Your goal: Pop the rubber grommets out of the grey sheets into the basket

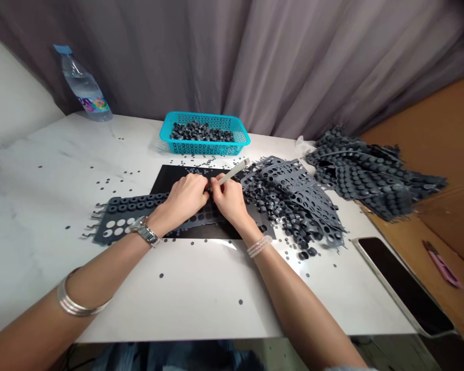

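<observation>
A dark rubber sheet with rows of round parts and round holes lies partly over a black mat. My left hand is closed at the sheet's upper edge; what its fingertips pinch is too small to make out. Beside it, almost touching, my right hand grips a pale, thin-handled tool that slants up to the right. The tool's working end is hidden by the fingers. Right of my hands, small black rings lie heaped against punched sheets full of holes.
A turquoise basket of black rings stands behind the mat. A water bottle is at the back left. More studded sheets are piled at the right, with a phone and a pink cutter nearer. Small black discs dot the white table.
</observation>
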`<state>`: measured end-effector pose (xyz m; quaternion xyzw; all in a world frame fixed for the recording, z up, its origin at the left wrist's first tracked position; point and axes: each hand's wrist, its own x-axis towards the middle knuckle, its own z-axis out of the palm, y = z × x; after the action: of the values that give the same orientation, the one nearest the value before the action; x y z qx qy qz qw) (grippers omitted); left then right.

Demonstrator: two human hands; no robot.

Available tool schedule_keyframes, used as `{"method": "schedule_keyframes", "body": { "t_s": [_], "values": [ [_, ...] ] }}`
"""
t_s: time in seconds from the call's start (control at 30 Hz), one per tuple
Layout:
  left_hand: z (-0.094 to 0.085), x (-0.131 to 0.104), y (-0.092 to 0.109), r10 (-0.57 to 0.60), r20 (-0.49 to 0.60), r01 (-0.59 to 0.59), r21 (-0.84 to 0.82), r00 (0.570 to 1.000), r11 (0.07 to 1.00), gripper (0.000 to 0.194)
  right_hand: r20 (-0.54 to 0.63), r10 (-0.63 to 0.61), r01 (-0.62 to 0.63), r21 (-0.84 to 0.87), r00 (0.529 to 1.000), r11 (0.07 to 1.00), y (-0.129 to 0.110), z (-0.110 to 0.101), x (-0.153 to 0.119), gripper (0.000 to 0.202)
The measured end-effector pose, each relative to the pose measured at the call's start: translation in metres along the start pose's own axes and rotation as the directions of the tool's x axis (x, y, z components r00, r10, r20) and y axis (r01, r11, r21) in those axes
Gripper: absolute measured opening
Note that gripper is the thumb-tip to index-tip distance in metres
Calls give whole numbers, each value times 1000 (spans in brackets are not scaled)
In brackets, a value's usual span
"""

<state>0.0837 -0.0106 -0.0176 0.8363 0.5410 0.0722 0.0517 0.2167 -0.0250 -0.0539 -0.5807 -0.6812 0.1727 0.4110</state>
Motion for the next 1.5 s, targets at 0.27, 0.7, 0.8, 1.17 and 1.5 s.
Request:
{"method": "schedule_keyframes", "body": {
  "t_s": [0.27, 0.7, 0.8, 1.17, 1.5],
  "values": [
    [4, -3, -13, 69, -138, -108, -297, 988, 949, 21, 6, -48, 48, -102, 999, 994, -2, 5, -1, 20],
    [-16, -11, -55, -131, 445, 286, -747, 886, -600, 21, -115, 316, -206, 547, 942, 812, 8, -8, 2, 29],
    [-16, -13, -52, -66, 444, 281, -667, 894, -690, 16, -139, 324, -188, 581, 936, 792, 9, -12, 4, 30],
    [-26, -22, -38, -82, 464, 198, -523, 882, -829, 13, -26, 259, -197, 577, 966, 793, 3, -9, 1, 30],
    [-14, -20, -41, -85, 298, 197, -794, 951, -575, 16, 103, 98, -123, 276, 990, 953, 0, -4, -6, 31]
  ]
}}
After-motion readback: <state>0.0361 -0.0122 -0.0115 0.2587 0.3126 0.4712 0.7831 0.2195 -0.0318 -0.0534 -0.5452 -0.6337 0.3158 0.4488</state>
